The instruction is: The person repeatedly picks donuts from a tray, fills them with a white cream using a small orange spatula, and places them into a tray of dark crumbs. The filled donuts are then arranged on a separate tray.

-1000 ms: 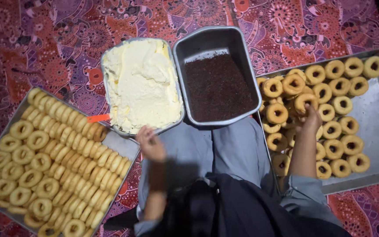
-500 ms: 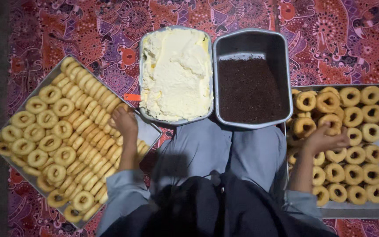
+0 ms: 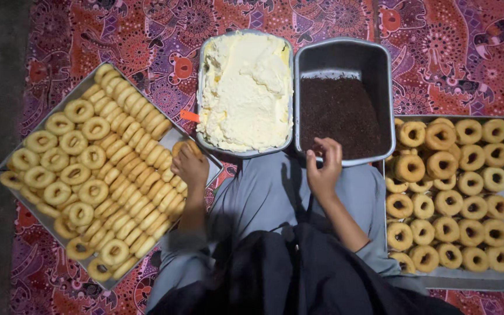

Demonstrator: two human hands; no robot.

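The left hand (image 3: 191, 166) closes around a golden ring doughnut (image 3: 183, 147) over the near corner of the left metal tray (image 3: 14, 175), packed with smooth rings. The right hand (image 3: 324, 166), fingers curled loosely and holding nothing visible, rests at the rim of the rectangular tin (image 3: 345, 55) of dark grainy sprinkles (image 3: 339, 114), beside the pan of fluffy pale cream (image 3: 245, 93).

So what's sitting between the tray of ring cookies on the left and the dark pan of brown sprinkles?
In the head view, a metal pan of pale yellow cream sits between the left tray of golden ring cookies and the dark metal pan of brown sprinkles.
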